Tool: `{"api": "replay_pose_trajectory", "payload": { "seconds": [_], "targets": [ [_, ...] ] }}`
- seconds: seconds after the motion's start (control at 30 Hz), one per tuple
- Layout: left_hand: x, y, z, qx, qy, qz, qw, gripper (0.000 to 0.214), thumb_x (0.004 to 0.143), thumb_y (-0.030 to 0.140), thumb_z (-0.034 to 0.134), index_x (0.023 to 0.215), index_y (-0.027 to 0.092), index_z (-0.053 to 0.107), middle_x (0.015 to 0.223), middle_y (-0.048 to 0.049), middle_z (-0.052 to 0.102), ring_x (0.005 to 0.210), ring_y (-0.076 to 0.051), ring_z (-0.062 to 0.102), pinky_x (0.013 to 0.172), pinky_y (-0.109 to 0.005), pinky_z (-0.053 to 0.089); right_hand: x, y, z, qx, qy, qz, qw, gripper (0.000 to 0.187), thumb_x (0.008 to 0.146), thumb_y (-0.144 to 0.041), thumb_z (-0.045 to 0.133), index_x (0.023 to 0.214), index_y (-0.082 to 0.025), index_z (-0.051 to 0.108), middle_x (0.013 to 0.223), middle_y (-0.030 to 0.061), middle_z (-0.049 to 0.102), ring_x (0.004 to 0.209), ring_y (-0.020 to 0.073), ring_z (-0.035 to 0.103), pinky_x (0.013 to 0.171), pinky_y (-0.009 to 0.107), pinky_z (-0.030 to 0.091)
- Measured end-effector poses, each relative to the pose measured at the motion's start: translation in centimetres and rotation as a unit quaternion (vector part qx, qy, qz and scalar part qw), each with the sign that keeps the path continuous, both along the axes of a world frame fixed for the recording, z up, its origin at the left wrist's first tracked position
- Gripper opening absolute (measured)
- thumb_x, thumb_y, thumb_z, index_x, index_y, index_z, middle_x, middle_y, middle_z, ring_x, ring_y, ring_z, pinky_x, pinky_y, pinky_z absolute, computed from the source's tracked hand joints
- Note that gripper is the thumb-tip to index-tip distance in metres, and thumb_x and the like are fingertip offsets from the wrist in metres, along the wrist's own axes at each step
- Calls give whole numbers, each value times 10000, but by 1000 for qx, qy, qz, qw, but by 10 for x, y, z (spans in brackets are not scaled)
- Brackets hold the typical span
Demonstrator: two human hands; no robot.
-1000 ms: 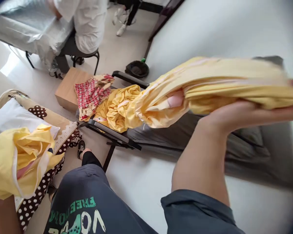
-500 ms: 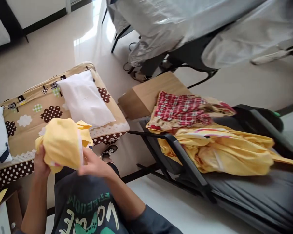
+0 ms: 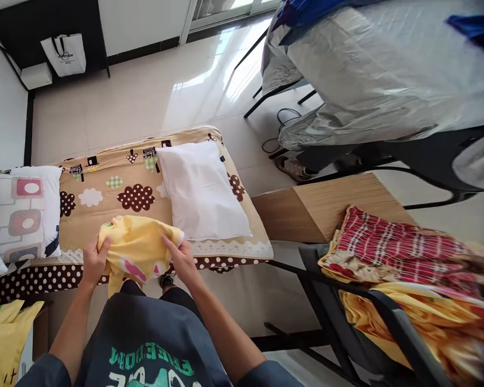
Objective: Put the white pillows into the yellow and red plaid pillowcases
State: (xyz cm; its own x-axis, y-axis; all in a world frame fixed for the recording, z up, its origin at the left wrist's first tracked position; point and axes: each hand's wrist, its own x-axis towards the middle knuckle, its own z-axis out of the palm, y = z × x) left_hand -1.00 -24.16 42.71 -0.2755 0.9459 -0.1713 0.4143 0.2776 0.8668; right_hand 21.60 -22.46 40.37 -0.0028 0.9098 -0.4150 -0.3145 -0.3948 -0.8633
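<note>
Both forearms, left (image 3: 73, 322) and right (image 3: 223, 325), extend forward and converge, bare below the elbow. The left grip (image 3: 93, 262) and right grip (image 3: 184, 262) stand level and apart, each pinched closed, the 2 thumbs facing up; the right thumb angles inward, its opposing fingers partly hidden.

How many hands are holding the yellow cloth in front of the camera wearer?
2: the left hand at the left side of the yellow cloth, and the right hand at its right side. The cloth hides part of each hand.
</note>
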Motion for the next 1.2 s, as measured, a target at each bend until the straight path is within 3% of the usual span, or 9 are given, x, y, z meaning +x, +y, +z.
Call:
{"api": "replay_pose_trajectory", "payload": {
  "seconds": [0.13,0.23,0.4,0.53,0.63,0.73,0.87,1.03,1.2],
  "targets": [
    [7,16,4,54,-162,107,980,401,804,532,635,989,183,703,975,-56,713,937,-200,633,781,-260,510,22,-5,8,51,-66,-48,995,462,758,-646,649,841,-203,748,775,48,701,732,215,627,649,325,538],
    [11,14,-13,47,-196,139,970,333,789,493,654,899,182,704,924,-48,712,922,-193,640,801,-263,515,39,-15,-23,26,-121,12,992,513,776,-688,595,834,-201,745,789,54,697,770,232,627,671,349,541],
    [28,-20,-50,-29,-26,114,993,249,816,395,600,914,189,703,916,-57,708,896,-202,649,823,-304,511,66,-28,-103,-62,-157,193,967,596,684,-754,593,764,-180,732,763,80,711,769,274,650,727,434,548],
    [46,-47,-52,-50,146,-22,988,318,884,281,480,1100,223,706,946,-77,671,905,-213,648,816,-343,518,86,-24,-127,-83,-171,257,948,522,562,-627,725,881,-214,743,948,115,742,848,335,668,824,546,512],
    [58,-49,-36,-20,235,-60,970,347,907,239,436,1130,240,702,882,-72,627,847,-202,632,758,-328,524,78,-1,-106,24,-207,331,920,585,711,-436,655,1269,-267,618,1352,116,599,1217,333,553,1025,550,389],
    [67,-42,-11,39,286,-105,952,343,931,239,416,1110,233,709,810,-62,609,768,-179,611,697,-289,508,47,31,-70,229,-255,442,829,673,778,-250,596,1434,-278,447,1532,115,402,1401,287,364,1089,513,303],
    [64,-36,33,124,362,-134,914,324,930,198,441,1124,236,698,692,-24,567,664,-151,548,623,-255,441,9,65,-42,385,-249,495,738,267,752,-131,608,981,-234,697,1072,80,720,1085,235,619,982,395,388],
    [32,-40,74,175,462,-91,864,261,914,144,496,1077,205,692,675,-13,566,634,-137,525,594,-248,394,19,95,-42,373,-312,391,781,265,844,-100,397,894,-189,642,801,65,711,718,179,626,686,277,430],
    [-8,-42,57,84,453,-144,876,280,907,196,513,1150,205,650,882,-45,651,815,-152,622,704,-235,453,42,114,-4,423,-347,247,800,281,865,-108,378,936,-212,630,788,24,711,668,151,624,612,241,413]
  ]
}}
